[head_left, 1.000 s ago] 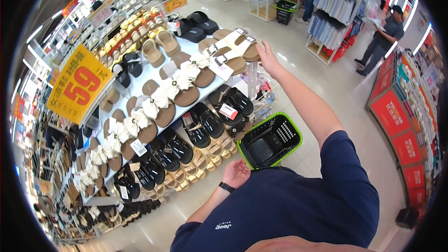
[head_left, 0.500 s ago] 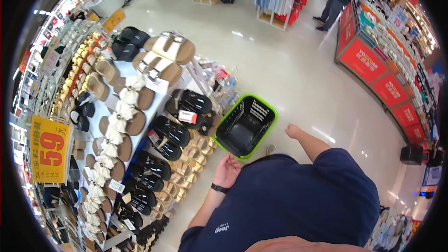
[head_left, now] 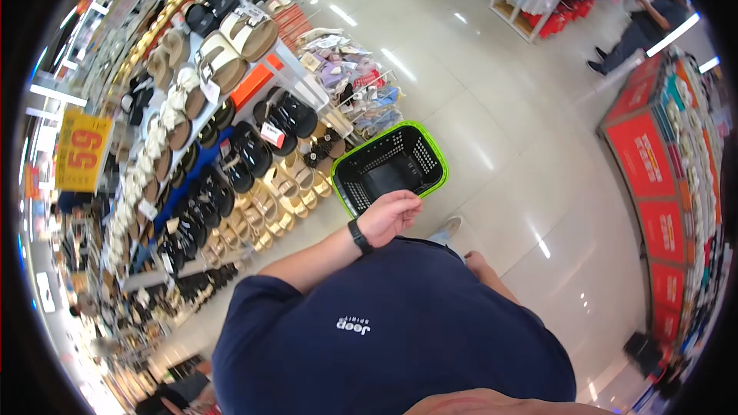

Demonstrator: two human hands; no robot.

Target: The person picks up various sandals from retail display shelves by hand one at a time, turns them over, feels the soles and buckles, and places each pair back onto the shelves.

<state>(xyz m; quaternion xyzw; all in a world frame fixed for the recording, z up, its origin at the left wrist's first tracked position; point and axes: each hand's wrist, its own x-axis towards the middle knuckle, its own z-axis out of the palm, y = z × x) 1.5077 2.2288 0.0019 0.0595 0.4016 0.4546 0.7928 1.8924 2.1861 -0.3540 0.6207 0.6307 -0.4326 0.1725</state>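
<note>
My left hand, with a dark band on its wrist, hangs in front of my torso. Its fingers are loosely curled and nothing shows in them. It overlaps the near edge of a black shopping basket with a bright green rim. The basket stands on the floor beside the end of the shoe display, with nothing visible inside. Low at my other side, my right hand is curled, partly hidden by my navy shirt, and no object shows in it.
Shoe shelves on the left carry black sandals, gold sandals and a yellow price sign. Packaged goods hang at the display's end. A red-fronted counter curves along the right. A person stands at the far right.
My left hand has swung forward over the basket's near edge, while my right hand has drawn back beside my body. The view has turned, and the basket sits nearer to me.
</note>
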